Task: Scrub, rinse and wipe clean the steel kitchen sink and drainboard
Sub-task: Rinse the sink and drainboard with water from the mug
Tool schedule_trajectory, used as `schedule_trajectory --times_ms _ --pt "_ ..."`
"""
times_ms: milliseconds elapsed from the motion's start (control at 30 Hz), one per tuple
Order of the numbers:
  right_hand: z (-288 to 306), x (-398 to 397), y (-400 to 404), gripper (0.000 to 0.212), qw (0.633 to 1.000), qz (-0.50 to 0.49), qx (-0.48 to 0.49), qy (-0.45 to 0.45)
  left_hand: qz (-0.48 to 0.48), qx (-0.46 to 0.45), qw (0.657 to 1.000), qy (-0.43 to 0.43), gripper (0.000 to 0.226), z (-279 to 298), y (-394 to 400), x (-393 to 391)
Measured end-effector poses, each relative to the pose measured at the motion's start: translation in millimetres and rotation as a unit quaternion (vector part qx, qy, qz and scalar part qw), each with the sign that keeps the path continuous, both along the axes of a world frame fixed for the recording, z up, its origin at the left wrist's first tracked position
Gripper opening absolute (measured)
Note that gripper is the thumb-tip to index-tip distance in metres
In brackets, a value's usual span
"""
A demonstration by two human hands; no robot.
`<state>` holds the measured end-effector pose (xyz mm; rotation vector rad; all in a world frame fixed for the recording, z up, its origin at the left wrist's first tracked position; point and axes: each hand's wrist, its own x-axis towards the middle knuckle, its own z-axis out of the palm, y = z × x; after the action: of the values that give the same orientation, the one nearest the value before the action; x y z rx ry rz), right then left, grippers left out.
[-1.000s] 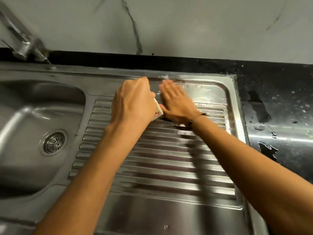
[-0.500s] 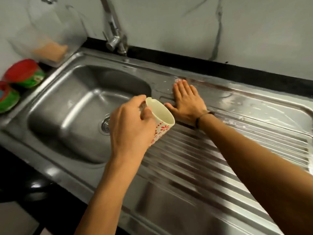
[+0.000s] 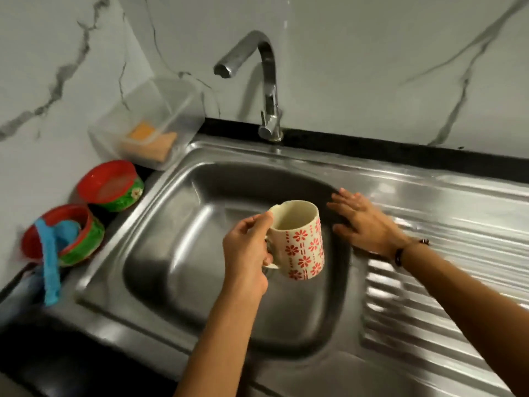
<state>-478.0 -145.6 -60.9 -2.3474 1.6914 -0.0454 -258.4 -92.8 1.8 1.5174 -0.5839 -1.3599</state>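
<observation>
**Mug held over the basin, ready for a rinse refill**

The left hand (image 3: 246, 253) has its grip clamped on the handle of a cream ceramic mug with red flower patterns (image 3: 299, 240), holding it upright above the middle of the steel sink basin (image 3: 177, 253). The mug looks empty. The right hand (image 3: 363, 222) lies flat with fingers spread apart, holding nothing, on the basin's right rim where the ribbed steel drainboard (image 3: 429, 296) begins.

Behind the basin stands a curved chrome tap (image 3: 266, 81); no water runs from it. Left of the basin sit a clear plastic box holding an orange sponge (image 3: 148, 136) and two red-and-green bowls (image 3: 111, 184), one with a blue cloth (image 3: 51, 253) draped over it.

The step appears to be rinsing. To do it well, bring the mug squarely under the spout, fill it, then pour slowly from the drainboard's far end so water runs along the ribs into the basin, sweeping with the free palm.
</observation>
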Motion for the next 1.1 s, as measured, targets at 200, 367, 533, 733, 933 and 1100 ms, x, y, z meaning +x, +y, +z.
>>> schedule_trajectory --times_ms 200,367,533,733,933,1100 --pt "34.5 100.4 -41.0 0.054 0.974 -0.146 0.000 -0.172 -0.066 -0.002 0.997 0.049 0.009 -20.7 -67.3 61.3" --pt "72.0 146.2 -98.3 0.061 0.949 -0.203 -0.045 -0.238 -0.094 -0.060 0.992 0.054 0.026 -31.9 -105.8 79.5" --pt "78.4 154.3 -144.2 0.074 0.950 -0.181 0.015 -0.253 -0.096 -0.060 0.992 0.057 0.032 -54.5 -119.3 90.0" --pt "69.1 155.5 -163.5 0.067 0.975 -0.086 0.101 -0.181 -0.079 -0.041 0.994 0.059 0.031 -79.2 -124.0 95.5" --pt "71.3 153.3 -167.8 0.065 0.968 -0.088 0.108 -0.208 -0.082 -0.062 0.994 0.034 0.040 -86.3 -128.6 88.2" --pt "61.7 158.7 -166.0 0.059 0.959 -0.118 0.098 -0.239 -0.088 -0.026 0.996 0.020 0.038 -90.1 -124.9 88.0"
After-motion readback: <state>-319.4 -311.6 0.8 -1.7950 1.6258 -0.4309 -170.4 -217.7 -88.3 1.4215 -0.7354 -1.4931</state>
